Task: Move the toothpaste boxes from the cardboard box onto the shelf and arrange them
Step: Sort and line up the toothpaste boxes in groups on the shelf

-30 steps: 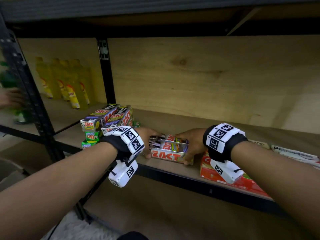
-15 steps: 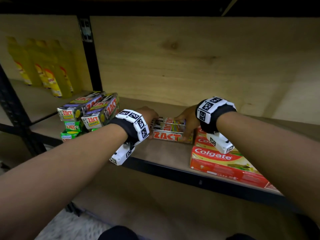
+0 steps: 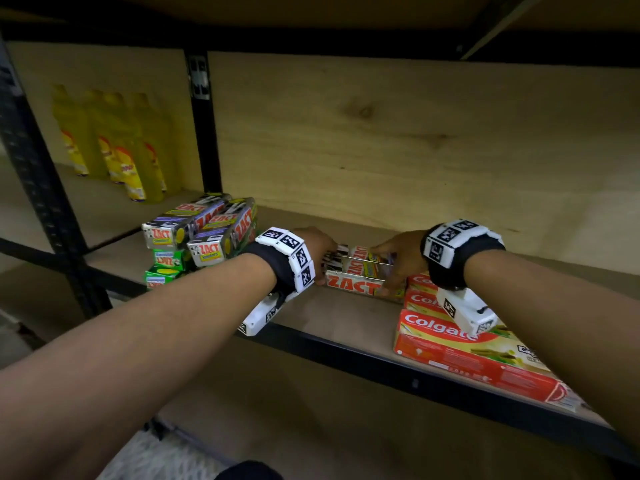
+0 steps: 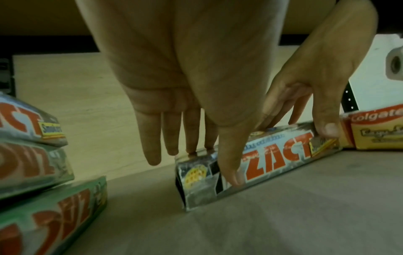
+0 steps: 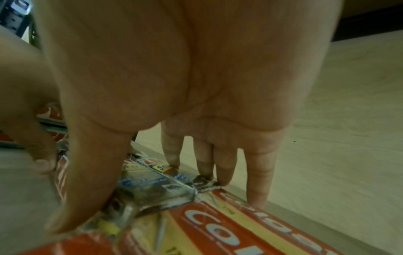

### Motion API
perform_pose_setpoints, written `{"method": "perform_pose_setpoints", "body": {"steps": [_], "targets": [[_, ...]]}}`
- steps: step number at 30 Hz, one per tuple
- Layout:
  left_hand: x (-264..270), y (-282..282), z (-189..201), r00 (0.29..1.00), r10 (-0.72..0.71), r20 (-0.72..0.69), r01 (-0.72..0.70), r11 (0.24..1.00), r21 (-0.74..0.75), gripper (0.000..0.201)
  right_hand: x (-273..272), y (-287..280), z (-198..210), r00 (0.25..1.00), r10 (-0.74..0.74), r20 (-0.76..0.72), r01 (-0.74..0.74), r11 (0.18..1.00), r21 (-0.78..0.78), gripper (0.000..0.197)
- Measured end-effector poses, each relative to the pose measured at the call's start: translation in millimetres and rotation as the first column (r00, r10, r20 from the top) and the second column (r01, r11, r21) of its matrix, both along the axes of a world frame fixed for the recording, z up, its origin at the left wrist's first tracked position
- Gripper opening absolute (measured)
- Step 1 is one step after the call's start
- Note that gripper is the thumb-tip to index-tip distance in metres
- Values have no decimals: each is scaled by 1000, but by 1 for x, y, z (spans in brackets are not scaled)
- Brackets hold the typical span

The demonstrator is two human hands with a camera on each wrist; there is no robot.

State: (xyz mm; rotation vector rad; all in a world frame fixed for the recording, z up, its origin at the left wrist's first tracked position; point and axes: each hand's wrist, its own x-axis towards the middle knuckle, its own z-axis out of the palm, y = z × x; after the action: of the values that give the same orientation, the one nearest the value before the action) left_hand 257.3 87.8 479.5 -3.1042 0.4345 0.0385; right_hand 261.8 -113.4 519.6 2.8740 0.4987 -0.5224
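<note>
A small group of silver ZACT toothpaste boxes (image 3: 353, 284) lies on the wooden shelf (image 3: 339, 313), long side facing me. My left hand (image 3: 323, 268) holds its left end, thumb on the front face and fingers on the top back edge (image 4: 214, 165). At the right end my right hand (image 3: 394, 268) pinches the boxes (image 5: 152, 184) the same way, right against the red Colgate boxes (image 3: 460, 344). The cardboard box is out of view.
A stack of silver and green ZACT boxes (image 3: 201, 233) stands at the shelf's left end, close to my left wrist. Yellow bottles (image 3: 114, 143) stand in the neighbouring bay beyond a black upright post (image 3: 204, 126). Bare shelf board stretches behind the boxes.
Both hands stay at the ends of the silver ZACT boxes, which now lie against the Colgate boxes. My head view has shifted, so the shelf sits differently in frame.
</note>
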Motion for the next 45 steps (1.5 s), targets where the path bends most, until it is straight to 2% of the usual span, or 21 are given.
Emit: {"method": "perform_pose_setpoints", "body": {"steps": [4, 8, 13, 17, 22, 25, 29, 32, 36, 40, 45], "targets": [[-21, 19, 27, 997, 24, 79, -26, 999, 24, 38, -6, 6, 3, 996, -16, 87, 6, 994, 109, 78], [-43, 52, 50, 981, 84, 177, -86, 996, 4, 36, -18, 29, 15, 991, -4, 131, -21, 983, 184, 58], [-72, 107, 74, 949, 179, 258, -184, 983, -3, 33, -40, 80, 28, 984, 80, 158, -118, 962, 246, 51], [-95, 147, 86, 923, 242, 301, -259, 966, 19, 43, -56, 126, 32, 976, 134, 170, -184, 927, 327, 54], [-109, 186, 87, 901, 343, 264, -352, 936, -16, 54, -70, 181, 31, 965, 173, 199, -245, 867, 435, 57], [-109, 201, 79, 887, 401, 228, -395, 916, -75, 56, -75, 206, 27, 964, 192, 184, -255, 863, 436, 58], [-99, 210, 67, 879, 440, 183, -414, 896, -163, 59, -79, 221, 20, 962, 241, 128, -273, 861, 429, 51], [-91, 211, 65, 877, 461, 133, -423, 874, -238, 55, -74, 223, 18, 973, 203, 108, -230, 843, 486, 42], [-81, 207, 63, 870, 479, 116, -440, 862, -252, 49, -69, 214, 19, 981, 80, 176, -167, 806, 567, 24], [-76, 197, 63, 856, 516, 40, -489, 831, -264, 47, -60, 196, 15, 978, 5, 211, -139, 765, 628, 20], [-74, 180, 74, 823, 567, 30, -555, 815, -168, 39, -48, 168, 16, 990, -49, 133, -51, 752, 657, 25]]}}
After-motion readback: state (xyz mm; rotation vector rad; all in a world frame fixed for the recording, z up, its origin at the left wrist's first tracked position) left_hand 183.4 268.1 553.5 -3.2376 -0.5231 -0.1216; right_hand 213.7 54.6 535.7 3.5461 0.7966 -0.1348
